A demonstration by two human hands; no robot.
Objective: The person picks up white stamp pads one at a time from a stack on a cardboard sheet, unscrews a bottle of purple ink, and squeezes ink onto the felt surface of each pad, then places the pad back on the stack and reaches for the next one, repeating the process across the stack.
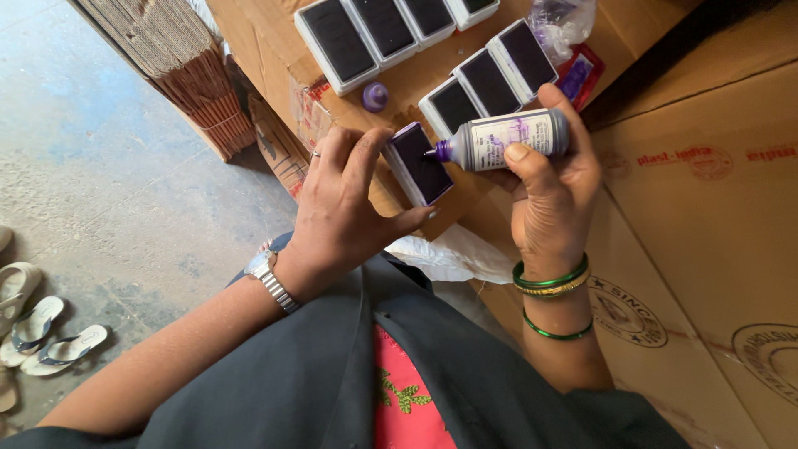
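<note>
Now my left hand (337, 220) pinches the ink pad (420, 164); my right hand (549, 195) grips the bottle (507, 139), nozzle touching the pad.

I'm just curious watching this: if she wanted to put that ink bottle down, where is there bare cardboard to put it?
Bare cardboard lies to the right of the right hand, which holds the ink bottle. A smaller free strip runs left of the upper row of ink pads. It is crowded between the purple cap, the lower pads and the plastic bag.
</note>
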